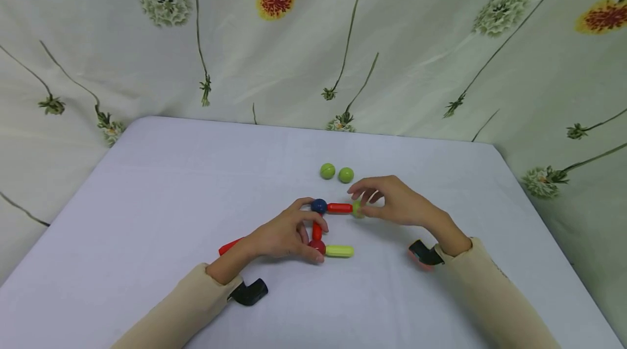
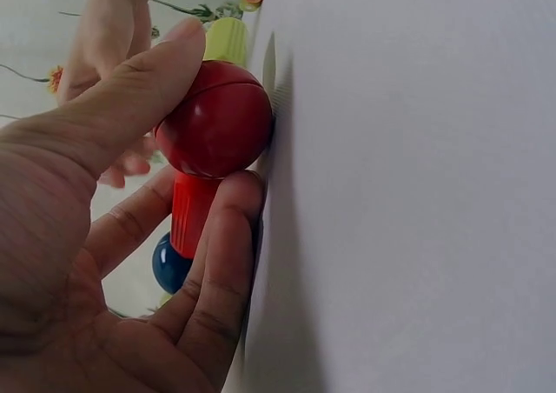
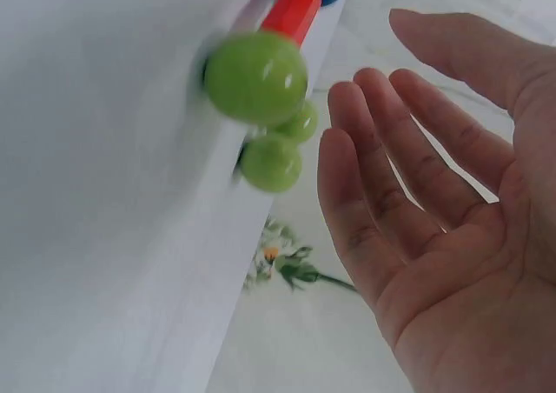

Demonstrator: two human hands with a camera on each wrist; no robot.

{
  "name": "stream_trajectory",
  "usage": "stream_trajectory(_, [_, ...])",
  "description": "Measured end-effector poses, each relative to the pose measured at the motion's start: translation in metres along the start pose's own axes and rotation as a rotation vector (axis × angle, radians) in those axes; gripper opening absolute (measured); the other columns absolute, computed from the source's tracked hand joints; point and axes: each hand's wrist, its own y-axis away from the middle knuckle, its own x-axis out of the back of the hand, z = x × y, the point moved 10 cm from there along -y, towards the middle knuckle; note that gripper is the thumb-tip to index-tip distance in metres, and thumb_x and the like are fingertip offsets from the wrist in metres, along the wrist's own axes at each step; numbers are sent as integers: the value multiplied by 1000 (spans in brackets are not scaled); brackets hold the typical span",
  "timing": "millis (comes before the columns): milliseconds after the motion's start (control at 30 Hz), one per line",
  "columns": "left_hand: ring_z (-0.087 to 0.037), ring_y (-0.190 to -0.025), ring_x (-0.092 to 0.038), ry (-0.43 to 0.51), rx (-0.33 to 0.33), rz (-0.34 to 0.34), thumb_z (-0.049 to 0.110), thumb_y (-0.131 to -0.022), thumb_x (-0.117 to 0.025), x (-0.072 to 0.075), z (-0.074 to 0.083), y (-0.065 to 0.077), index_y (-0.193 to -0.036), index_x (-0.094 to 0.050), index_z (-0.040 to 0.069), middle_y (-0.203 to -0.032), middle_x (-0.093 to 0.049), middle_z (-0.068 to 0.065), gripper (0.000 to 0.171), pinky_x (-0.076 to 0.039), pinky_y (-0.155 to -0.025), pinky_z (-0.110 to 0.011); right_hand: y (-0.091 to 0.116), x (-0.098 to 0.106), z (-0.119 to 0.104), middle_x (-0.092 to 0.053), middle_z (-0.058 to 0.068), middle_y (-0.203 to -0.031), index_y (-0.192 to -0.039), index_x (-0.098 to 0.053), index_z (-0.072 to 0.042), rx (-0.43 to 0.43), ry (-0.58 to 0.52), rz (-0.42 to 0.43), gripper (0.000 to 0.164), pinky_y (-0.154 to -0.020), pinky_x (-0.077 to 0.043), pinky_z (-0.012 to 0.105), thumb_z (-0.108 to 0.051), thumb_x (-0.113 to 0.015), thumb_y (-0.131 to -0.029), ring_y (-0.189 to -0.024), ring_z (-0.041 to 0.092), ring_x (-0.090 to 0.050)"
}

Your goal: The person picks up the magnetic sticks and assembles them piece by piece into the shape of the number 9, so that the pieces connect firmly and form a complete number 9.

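Note:
My left hand [image 1: 281,236] holds a red ball [image 2: 217,119], thumb on one side and fingertips on the other. From this ball a yellow-green rod [image 1: 339,251] extends right and a red rod [image 2: 191,215] leads to a dark blue ball [image 1: 319,206]. Another red rod [image 1: 339,208] joins the blue ball to a green ball [image 1: 358,209], so the pieces form an open-sided frame on the table. Beside that green ball is my right hand [image 1: 399,202], its fingers loosely bent with nothing between them; a gap separates them from the ball in the right wrist view.
Two loose green balls [image 1: 327,171] lie beyond the frame on the white-covered table [image 1: 196,175]. A red piece [image 1: 229,246] shows partly behind the left wrist, and a reddish piece [image 1: 421,265] is half hidden under the right wrist's black camera. A flower-patterned curtain [image 1: 303,55] hangs behind.

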Motion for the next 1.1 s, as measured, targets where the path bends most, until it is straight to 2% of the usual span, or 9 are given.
stream_trajectory(200, [-12, -76, -65, 1, 7, 7, 27, -75, -90, 1, -1, 0, -113, -69, 23, -159, -24, -12, 44, -52, -72, -27, -20, 21, 20, -68, 15, -121, -127, -64, -2, -78, 44, 67, 40, -90, -57, 44, -11, -74, -89, -103, 26, -68])
stream_trajectory(367, [-12, -77, -65, 8, 13, 7, 27, -74, -90, 1, -2, -1, -114, -69, 23, -158, -25, -11, 45, -53, -72, -27, -33, 26, 36, -65, 17, -125, -127, -63, -1, -119, 43, 99, 40, -91, -57, 44, -10, -73, -90, -104, 29, -68])
stream_trajectory(667, [-12, -76, -65, 12, 10, 7, 26, -75, -90, 0, -1, 0, -114, -69, 22, -158, -24, -11, 45, -52, -72, -26, -51, 18, 56, -63, 15, -130, -131, -61, -4, -160, 30, 73, 41, -90, -57, 41, -8, -71, -91, -106, 28, -68])
stream_trajectory(1100, [-12, -75, -65, 16, 11, 13, 26, -74, -90, 1, -2, 1, -113, -69, 22, -159, -23, -10, 44, -52, -71, -26, -56, 8, 57, -63, 14, -131, -132, -59, -4, -167, 39, 50, 42, -91, -56, 41, -8, -71, -92, -106, 27, -66])
